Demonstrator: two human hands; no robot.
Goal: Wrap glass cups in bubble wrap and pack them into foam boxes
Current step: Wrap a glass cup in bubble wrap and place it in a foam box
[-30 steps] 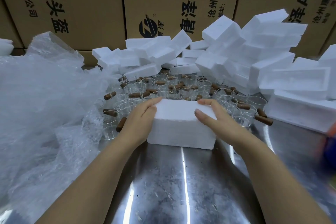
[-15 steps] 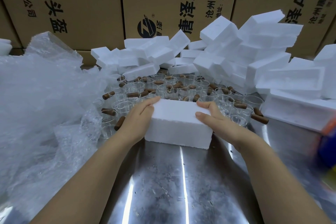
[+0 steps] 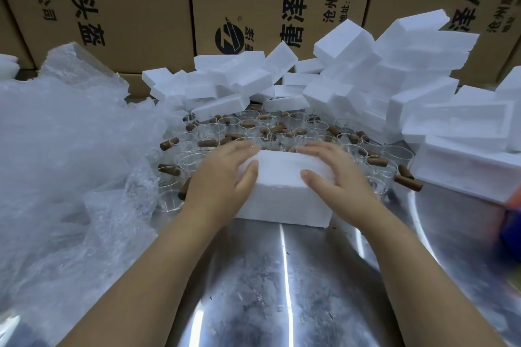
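Note:
A closed white foam box [image 3: 282,191] lies on the steel table [image 3: 282,290] in front of me. My left hand [image 3: 222,177] holds its left end, fingers over the top and thumb on the front face. At the right end my right hand [image 3: 335,175] grips it the same way. Behind the box stand several clear glass cups [image 3: 248,127] with brown handles. A big heap of bubble wrap [image 3: 64,149] fills the left side.
Loose foam boxes and lids [image 3: 366,70] are piled at the back and right, one open foam box [image 3: 462,127] among them. Printed cardboard cartons [image 3: 127,8] wall off the back. A blurred blue and orange object [image 3: 513,222] sits at the right edge.
Both hands have slid from the box's ends up over its top, fingers reaching farther toward the back edge. The box has stayed in place.

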